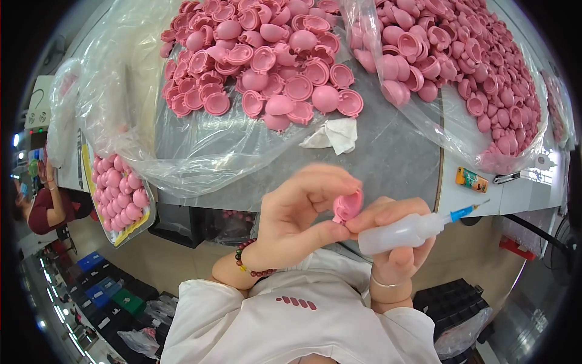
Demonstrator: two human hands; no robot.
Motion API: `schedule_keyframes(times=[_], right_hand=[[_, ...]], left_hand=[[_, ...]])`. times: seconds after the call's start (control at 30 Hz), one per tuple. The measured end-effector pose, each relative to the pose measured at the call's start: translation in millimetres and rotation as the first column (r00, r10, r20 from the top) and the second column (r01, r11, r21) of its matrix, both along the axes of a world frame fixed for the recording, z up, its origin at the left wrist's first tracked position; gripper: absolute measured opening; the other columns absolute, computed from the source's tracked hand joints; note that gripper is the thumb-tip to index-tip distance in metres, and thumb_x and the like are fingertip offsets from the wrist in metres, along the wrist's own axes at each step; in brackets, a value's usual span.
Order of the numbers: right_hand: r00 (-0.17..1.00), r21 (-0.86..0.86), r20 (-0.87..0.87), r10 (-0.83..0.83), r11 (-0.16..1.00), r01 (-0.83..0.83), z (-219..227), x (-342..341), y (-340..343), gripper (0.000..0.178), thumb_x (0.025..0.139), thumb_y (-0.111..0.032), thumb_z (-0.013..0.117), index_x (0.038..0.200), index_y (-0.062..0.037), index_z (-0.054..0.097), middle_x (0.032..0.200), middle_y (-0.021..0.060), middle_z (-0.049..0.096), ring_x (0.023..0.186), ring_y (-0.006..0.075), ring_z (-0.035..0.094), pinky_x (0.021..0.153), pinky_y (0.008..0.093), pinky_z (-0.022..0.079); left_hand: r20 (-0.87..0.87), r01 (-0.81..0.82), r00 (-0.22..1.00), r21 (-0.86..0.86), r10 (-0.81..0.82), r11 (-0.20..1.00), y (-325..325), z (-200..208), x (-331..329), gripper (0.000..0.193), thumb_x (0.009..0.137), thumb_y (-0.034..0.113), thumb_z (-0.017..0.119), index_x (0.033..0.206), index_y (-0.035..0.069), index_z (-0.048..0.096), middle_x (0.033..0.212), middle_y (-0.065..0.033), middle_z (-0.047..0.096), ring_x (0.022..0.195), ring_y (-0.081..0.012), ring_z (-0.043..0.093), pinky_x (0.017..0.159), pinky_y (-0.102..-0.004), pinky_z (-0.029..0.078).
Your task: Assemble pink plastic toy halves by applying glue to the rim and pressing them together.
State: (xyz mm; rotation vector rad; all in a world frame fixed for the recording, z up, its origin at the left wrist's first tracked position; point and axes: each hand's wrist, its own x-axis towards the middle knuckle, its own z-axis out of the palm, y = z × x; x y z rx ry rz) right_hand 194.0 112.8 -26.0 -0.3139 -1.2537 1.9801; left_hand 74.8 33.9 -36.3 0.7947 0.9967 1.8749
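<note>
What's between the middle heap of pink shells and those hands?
The head view shows a crumpled white cloth or tissue, clear plastic and grey tabletop.

A glossy pink rounded plastic shell (347, 207) is held aloft near a translucent white plastic squeeze bottle (394, 234), tilted, its blue-based needle (464, 213) pointing rightward.

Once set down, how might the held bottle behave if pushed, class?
The bottle would probably roll: its body looks round. Translucent, seemingly plastic walls suggest it may squeeze easily. Its thin needle could bend if knocked.
</note>
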Motion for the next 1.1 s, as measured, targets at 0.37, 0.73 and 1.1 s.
schedule_keyframes(times=[0.37,0.73,1.1], right_hand=[[0.934,0.306,-0.178,-0.309,0.885,0.351,7,14,22,0.051,0.075,-0.036,0.060,0.107,0.0011,0.046,0.072,0.0010,0.036,0.059,0.0116,0.029,0.044,0.0222,0.022],[0.946,0.760,-0.067,-0.318,0.598,0.255,20,18,18,0.065,0.078,-0.057,0.042,0.092,0.0054,0.054,0.057,0.0016,0.039,0.047,0.0104,0.034,0.038,0.0236,0.019],[0.912,0.763,-0.108,-0.395,0.555,0.331,18,19,19,0.062,0.082,-0.054,0.036,0.090,0.0044,0.055,0.056,0.0025,0.040,0.045,0.0112,0.035,0.037,0.0236,0.020]], left_hand=[[0.381,0.236,0.896,0.023,-0.226,0.972,-6,3,2,0.048,0.070,0.010,0.069,0.108,0.000,0.042,0.108,-0.0255,0.048,0.086,-0.0225,0.058,0.071,-0.0304,0.050],[0.174,0.140,0.976,-0.030,-0.133,0.990,-5,3,4,0.044,0.069,0.005,0.068,0.105,-0.003,0.044,0.109,-0.0267,0.048,0.090,-0.0221,0.057,0.077,-0.0295,0.047],[0.176,0.155,0.974,-0.035,-0.146,0.987,-5,6,4,0.044,0.067,0.003,0.069,0.104,-0.003,0.045,0.109,-0.0268,0.049,0.090,-0.0223,0.057,0.077,-0.0296,0.047]])
